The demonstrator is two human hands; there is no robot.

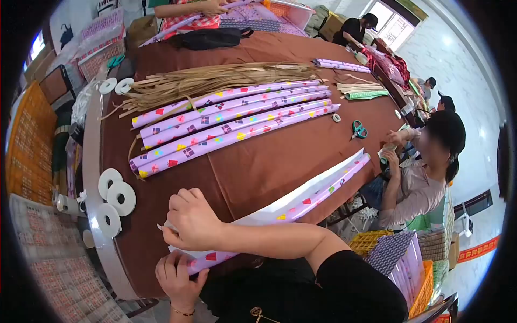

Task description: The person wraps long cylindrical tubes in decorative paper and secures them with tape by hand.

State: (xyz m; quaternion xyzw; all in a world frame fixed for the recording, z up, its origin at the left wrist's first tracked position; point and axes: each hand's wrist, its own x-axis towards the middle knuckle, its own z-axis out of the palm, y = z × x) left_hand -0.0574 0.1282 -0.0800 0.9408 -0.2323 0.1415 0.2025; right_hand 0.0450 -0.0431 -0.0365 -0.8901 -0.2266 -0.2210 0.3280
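My left hand [180,277], with a bracelet at the wrist, is closed round the near end of a purple patterned wrapping paper roll [301,211]. The sheet is partly rolled, and its white underside [323,179] faces up along the far side. Just above that end, my right hand [188,220] is closed in a fist, its thumb and fingers pinched together. A small white bit sticks out at its fingertips, too small to name. My right forearm crosses over the roll and hides its middle part.
Several finished purple rolls [231,129] lie across the brown table beside long brown paper strips [215,81]. White tape rolls [121,198] sit at the left edge. Scissors [358,130] lie to the right, near a seated co-worker [420,177]. Another person's hands [212,6] work at the far end.
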